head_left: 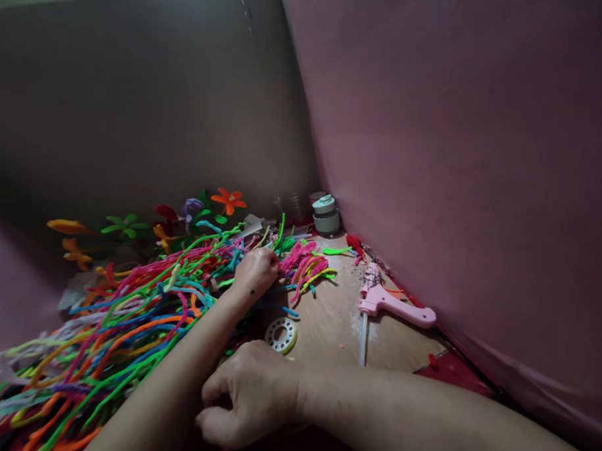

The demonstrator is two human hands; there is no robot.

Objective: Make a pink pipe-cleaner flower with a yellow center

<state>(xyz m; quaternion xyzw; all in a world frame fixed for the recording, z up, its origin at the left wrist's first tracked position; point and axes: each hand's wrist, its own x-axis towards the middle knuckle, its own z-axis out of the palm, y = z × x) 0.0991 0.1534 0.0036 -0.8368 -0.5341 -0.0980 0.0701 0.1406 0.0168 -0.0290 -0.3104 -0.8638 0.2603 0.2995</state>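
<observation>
My left hand reaches forward to the right edge of a heap of coloured pipe cleaners. Its fingers curl down at a bundle of pink and yellow pieces, and the fingertips are hidden. Nearer to me, my right hand is bent with thumb and fingers curled, beside my left forearm; what it may hold cannot be made out. A white ring-shaped spool of tape lies just beyond the right hand.
A pink glue gun with a clear glue stick lies at the right by the pink wall. A grey-green lidded jar stands in the corner. Fuzzy flowers stand along the back wall.
</observation>
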